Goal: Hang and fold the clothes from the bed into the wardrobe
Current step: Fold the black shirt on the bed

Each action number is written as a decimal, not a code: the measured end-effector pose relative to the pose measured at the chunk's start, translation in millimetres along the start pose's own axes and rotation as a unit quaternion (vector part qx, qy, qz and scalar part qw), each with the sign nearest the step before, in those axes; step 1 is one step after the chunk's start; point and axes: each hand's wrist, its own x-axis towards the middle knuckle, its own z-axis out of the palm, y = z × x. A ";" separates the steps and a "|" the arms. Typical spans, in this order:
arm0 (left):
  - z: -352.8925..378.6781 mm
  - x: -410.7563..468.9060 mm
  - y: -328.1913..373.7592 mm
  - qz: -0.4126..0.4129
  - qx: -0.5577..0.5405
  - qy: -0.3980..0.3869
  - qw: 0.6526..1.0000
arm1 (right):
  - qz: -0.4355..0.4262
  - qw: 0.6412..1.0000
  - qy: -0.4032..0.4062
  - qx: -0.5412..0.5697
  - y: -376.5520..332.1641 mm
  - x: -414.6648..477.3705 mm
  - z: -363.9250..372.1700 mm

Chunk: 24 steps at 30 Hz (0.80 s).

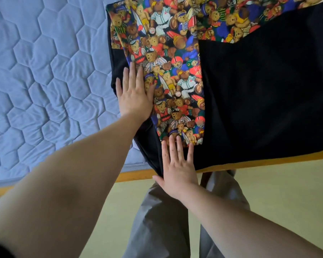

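Garment point(175, 71): black top with a bear-print panel, lying spread on the bed at its near edge; no wardrobe is showing.
Mattress point(45, 71): quilted blue cover, lying just left of the garment and offering room to work.
Left hand point(134, 97): lying flat with fingers straight and slightly spread, pressing where the black side strip is meeting the print; gripping nothing.
Right hand point(177, 170): lying flat with fingers straight and fanned, pressing the black cloth at the near end of the print, its wrist reaching in over the bed frame point(134, 175); gripping nothing.
Black panel point(268, 99): lying to the right of both hands, looking smooth, though its dark surface is hiding any creases.
Step in hand (judgement): appears to be smoothing and setting the left side fold before folding further.
Handling advice: keeping both palms flat and sweeping outward along the fold line, rather than pinching, should be keeping the edge straight.
Alignment advice: checking that the folded strip is running parallel to the print's edge from far end to near end.
Risk: the near corner seems to be hanging over the frame, so cloth could be sliding floorward once pressure is lifting; drawing the garment further onto the mattress first would be helping.
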 end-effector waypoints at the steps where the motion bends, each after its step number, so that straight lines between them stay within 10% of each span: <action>1: -3.3 6.4 -3.5 -0.012 -0.012 0.017 1.000 | 0.007 1.000 -0.008 -0.006 -4.2 1.8 3.0; 13: -68.9 150.4 -5.2 -0.313 -0.314 0.031 0.896 | 0.159 0.987 -0.032 0.003 -39.9 23.4 16.0; 24: -70.2 153.0 -39.8 -0.309 -0.457 -0.209 0.808 | 0.197 0.979 -0.013 0.051 -60.9 40.9 4.7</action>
